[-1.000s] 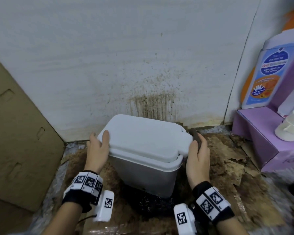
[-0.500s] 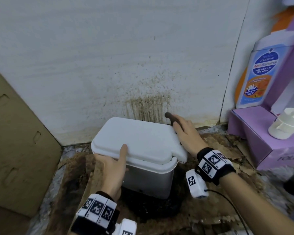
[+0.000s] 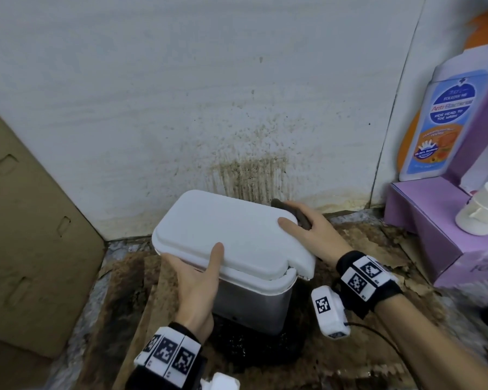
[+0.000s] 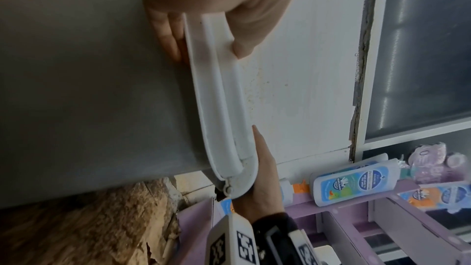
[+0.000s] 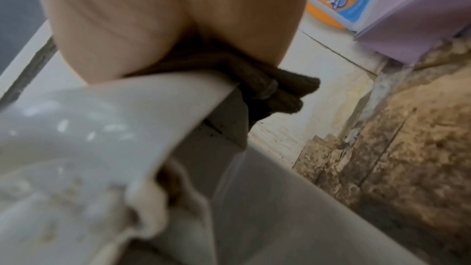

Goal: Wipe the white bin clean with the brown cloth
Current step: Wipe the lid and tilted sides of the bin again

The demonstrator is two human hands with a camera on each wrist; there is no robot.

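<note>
The white bin (image 3: pixel 231 237) has a white lid and grey body (image 4: pixel 89 88) and stands on the dirty floor by the stained wall. My left hand (image 3: pixel 200 274) grips the lid's front rim (image 4: pixel 216 88), thumb on top, fingers under the lip. My right hand (image 3: pixel 307 229) holds the bunched brown cloth (image 3: pixel 296 213) against the lid's far right edge, thumb lying on the lid. In the right wrist view the cloth (image 5: pixel 267 90) is pressed between my palm and the lid's edge (image 5: pixel 153 96). Grime shows under the lid's hinge end.
A tan cardboard sheet (image 3: pixel 26 235) leans at the left. A purple display stand (image 3: pixel 434 229) with wash bottles (image 3: pixel 445 122) and a white pot (image 3: pixel 482 212) stands at the right. Torn brown cardboard (image 3: pixel 358 347) and black dirt cover the floor around the bin.
My right hand swung from the bin's right side to the lid's back right corner with the cloth. My left hand shifted from the left side to the front rim.
</note>
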